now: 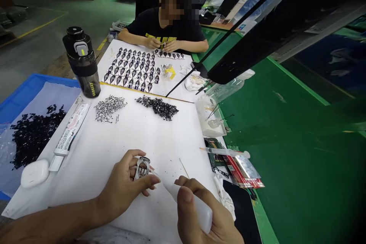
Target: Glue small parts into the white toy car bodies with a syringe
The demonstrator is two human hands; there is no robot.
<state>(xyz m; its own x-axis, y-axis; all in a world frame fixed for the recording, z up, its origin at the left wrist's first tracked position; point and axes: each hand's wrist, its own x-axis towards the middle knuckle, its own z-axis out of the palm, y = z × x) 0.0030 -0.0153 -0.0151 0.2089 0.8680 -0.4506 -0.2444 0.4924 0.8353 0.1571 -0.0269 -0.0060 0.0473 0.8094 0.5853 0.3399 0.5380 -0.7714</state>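
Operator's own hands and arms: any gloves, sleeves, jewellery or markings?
None seen. The bare left hand and bare right hand show no gloves, rings or markings. The bare left forearm has no sleeve or wristband in view; the right forearm is out of frame. The short right thumbnail looks unpolished.

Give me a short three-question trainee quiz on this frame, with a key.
1. Which hand holds the car-shaped metal piece?
2. True or false: in the head view, the loose silver parts lie to the left of the loose black parts.
3. Fill in the blank: the blue tray holds a heap of ____ parts.

Key: 1. The left hand. 2. True. 3. Black.
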